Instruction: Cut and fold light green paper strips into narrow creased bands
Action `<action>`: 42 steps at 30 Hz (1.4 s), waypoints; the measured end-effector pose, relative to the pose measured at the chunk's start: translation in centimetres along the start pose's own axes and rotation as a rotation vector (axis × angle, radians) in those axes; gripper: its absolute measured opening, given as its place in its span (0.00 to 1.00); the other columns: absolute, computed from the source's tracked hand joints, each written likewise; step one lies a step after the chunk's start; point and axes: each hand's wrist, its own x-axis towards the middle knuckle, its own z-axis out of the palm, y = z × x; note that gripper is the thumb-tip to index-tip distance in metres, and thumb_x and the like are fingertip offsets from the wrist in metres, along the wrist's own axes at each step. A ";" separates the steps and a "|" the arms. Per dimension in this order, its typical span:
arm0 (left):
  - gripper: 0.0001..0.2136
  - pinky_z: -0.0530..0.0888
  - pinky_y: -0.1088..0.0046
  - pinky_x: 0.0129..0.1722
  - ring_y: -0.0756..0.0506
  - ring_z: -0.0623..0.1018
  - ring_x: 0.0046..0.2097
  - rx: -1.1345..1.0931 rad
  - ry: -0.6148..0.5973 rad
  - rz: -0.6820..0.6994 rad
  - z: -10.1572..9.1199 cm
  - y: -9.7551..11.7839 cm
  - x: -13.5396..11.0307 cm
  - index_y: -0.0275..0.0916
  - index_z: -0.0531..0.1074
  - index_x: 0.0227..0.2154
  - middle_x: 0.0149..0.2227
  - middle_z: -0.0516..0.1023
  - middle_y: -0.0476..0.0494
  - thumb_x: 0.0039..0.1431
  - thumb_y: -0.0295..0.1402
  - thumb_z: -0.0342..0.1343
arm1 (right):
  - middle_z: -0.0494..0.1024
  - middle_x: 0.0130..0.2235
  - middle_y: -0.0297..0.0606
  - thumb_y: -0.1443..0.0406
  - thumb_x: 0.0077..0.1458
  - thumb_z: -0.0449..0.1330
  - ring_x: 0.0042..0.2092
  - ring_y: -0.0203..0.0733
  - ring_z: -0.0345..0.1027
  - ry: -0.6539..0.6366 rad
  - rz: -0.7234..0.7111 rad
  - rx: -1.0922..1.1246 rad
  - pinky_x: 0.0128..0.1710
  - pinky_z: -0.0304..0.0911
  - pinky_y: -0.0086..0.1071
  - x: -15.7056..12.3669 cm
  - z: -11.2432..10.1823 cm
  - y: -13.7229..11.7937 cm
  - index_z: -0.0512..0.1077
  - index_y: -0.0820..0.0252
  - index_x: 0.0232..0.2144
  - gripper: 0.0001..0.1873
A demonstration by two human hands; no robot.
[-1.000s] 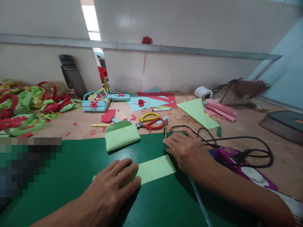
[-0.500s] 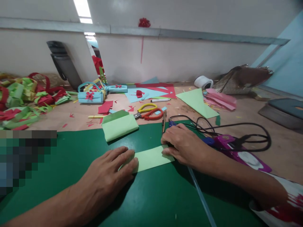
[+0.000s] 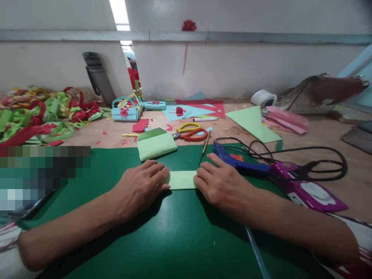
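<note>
The left hand [image 3: 147,178] grasps the left end of a pale green strip [image 3: 183,180], and the right hand [image 3: 217,180] grasps the opposite end. The strip lies flat between them, over a green mat [image 3: 174,236]. Just beyond the left hand rests a folded green paper [image 3: 157,147]; just past the right hand lies a blue glue gun [image 3: 247,168]. Farther out are scissors [image 3: 192,133], then two small blue paper bags [image 3: 131,116].
</note>
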 end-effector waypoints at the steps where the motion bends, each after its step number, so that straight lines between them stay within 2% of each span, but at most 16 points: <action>1: 0.13 0.75 0.62 0.39 0.39 0.74 0.44 -0.015 -0.006 -0.015 -0.2 0.2 0.1 0.35 0.69 0.41 0.43 0.77 0.39 0.64 0.39 0.47 | 0.73 0.27 0.39 0.75 0.56 0.50 0.31 0.45 0.64 0.007 0.003 -0.004 0.43 0.50 0.44 0.1 0.1 0.1 0.72 0.63 0.27 0.12; 3: 0.13 0.75 0.60 0.41 0.39 0.74 0.44 -0.045 -0.011 -0.033 -0.5 0.4 0.2 0.36 0.71 0.40 0.43 0.77 0.39 0.62 0.41 0.51 | 0.74 0.29 0.40 0.74 0.57 0.51 0.32 0.45 0.64 0.003 0.035 0.035 0.42 0.51 0.43 0.2 0.3 0.4 0.72 0.63 0.28 0.12; 9: 0.08 0.74 0.63 0.43 0.40 0.73 0.47 -0.216 -0.009 -0.092 -0.3 -0.4 0.2 0.39 0.73 0.39 0.45 0.77 0.43 0.61 0.35 0.52 | 0.76 0.34 0.41 0.76 0.56 0.52 0.36 0.42 0.67 -0.095 0.156 0.243 0.40 0.52 0.38 0.4 0.4 1.2 0.72 0.63 0.29 0.11; 15: 0.10 0.73 0.65 0.42 0.42 0.75 0.43 -0.452 0.010 -0.127 -1.0 -1.2 0.5 0.37 0.76 0.35 0.43 0.78 0.41 0.60 0.37 0.54 | 0.77 0.34 0.38 0.77 0.54 0.52 0.35 0.39 0.67 -0.069 0.220 0.376 0.43 0.50 0.37 0.2 0.3 1.5 0.72 0.61 0.26 0.13; 22: 0.08 0.72 0.68 0.44 0.43 0.77 0.42 -0.679 -0.024 -0.341 -1.7 -1.8 0.9 0.39 0.79 0.34 0.40 0.80 0.44 0.55 0.36 0.58 | 0.77 0.36 0.37 0.77 0.54 0.52 0.36 0.40 0.68 -0.127 0.258 0.453 0.44 0.49 0.39 0.3 0.1 1.8 0.72 0.61 0.25 0.13; 29: 0.13 0.72 0.66 0.41 0.41 0.76 0.42 -0.582 -0.040 -0.316 -2.0 -1.0 1.2 0.38 0.78 0.37 0.41 0.79 0.42 0.51 0.40 0.62 | 0.75 0.31 0.35 0.78 0.49 0.51 0.34 0.37 0.66 -0.061 0.217 0.472 0.40 0.48 0.35 0.2 0.6 2.1 0.69 0.61 0.22 0.13; 33: 0.09 0.71 0.67 0.42 0.42 0.75 0.42 -0.525 -0.015 -0.253 -1.5 -0.9 1.4 0.39 0.78 0.34 0.41 0.79 0.44 0.58 0.37 0.56 | 0.71 0.25 0.32 0.78 0.48 0.50 0.29 0.35 0.61 -0.053 0.205 0.469 0.36 0.46 0.33 0.2 0.9 2.4 0.65 0.60 0.21 0.12; 37: 0.11 0.70 0.67 0.41 0.43 0.75 0.42 -0.479 -0.029 -0.221 -1.3 -0.8 1.3 0.41 0.78 0.33 0.40 0.79 0.46 0.61 0.38 0.52 | 0.69 0.24 0.30 0.76 0.49 0.50 0.27 0.34 0.57 -0.060 0.215 0.477 0.34 0.45 0.34 0.4 0.9 2.4 0.64 0.60 0.20 0.11; 42: 0.10 0.71 0.64 0.42 0.40 0.74 0.46 -0.392 -0.053 -0.230 -1.3 -0.3 1.4 0.39 0.77 0.37 0.43 0.78 0.42 0.55 0.38 0.59 | 0.69 0.25 0.32 0.74 0.53 0.51 0.28 0.34 0.57 -0.071 0.225 0.494 0.34 0.45 0.34 0.5 0.3 2.4 0.66 0.61 0.21 0.12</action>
